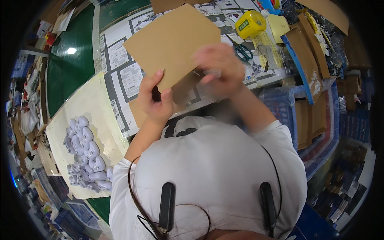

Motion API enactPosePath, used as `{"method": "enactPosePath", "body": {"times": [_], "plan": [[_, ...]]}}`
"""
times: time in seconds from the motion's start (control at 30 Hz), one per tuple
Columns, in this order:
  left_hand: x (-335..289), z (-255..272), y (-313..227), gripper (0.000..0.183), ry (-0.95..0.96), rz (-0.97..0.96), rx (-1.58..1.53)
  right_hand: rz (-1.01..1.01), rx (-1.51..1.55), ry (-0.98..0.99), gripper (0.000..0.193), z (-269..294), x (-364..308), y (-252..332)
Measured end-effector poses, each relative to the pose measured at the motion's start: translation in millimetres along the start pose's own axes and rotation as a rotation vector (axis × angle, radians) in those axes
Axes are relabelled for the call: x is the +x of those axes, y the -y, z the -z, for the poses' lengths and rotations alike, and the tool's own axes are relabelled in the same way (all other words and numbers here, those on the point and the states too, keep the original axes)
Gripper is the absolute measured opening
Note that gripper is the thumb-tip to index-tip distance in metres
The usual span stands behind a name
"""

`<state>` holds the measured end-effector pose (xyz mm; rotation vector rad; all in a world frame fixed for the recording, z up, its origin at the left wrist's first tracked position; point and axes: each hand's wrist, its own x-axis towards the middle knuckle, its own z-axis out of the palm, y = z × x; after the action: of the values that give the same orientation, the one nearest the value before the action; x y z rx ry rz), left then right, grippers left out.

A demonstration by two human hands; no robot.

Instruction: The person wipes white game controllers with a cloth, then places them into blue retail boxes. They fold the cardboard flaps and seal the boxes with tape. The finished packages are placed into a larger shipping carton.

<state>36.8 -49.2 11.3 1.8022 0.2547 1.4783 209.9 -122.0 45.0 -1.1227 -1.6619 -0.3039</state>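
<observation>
A brown cardboard piece [172,44], flat and angular, is raised over the table in front of me. My left hand [157,100] grips its near left corner, thumb and fingers closed on the edge. At the near right edge of the cardboard is my right hand [222,68], smeared by motion. Its fingers are too blurred to show whether they hold anything. A small pale, see-through patch shows by those fingertips, too unclear to name. Beneath the cardboard's near edge lies shadow, which hides part of the table.
Printed sheets [129,80] cover the table. Lilac plastic parts [86,148] lie heaped on a cream board [60,124] at left. Green-handled scissors [243,52] and a yellow bottle [251,24] are beyond my right hand. Cardboard boxes [306,60] stand at the right.
</observation>
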Motion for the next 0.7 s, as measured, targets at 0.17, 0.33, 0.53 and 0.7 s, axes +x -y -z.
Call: {"method": "enactPosePath", "body": {"times": [0.17,0.33,0.53,0.7], "plan": [[3.5,0.3,-7.1,0.033,0.048,-0.041,0.14,-0.903,-0.371,0.132,0.037,50.5,-113.1,-101.0],[-1.3,4.4,-3.4,0.032,0.022,0.008,0.14,-0.941,-0.864,0.805,0.072,37.3,-135.2,-116.2],[-0.3,3.7,-1.4,0.034,0.04,-0.024,0.104,-1.195,-0.664,0.868,0.063,49.4,-140.1,-135.2],[3.1,2.7,-0.6,0.033,0.022,-0.038,0.125,-1.542,0.875,-0.064,0.052,65.7,-135.8,-45.0]]}}
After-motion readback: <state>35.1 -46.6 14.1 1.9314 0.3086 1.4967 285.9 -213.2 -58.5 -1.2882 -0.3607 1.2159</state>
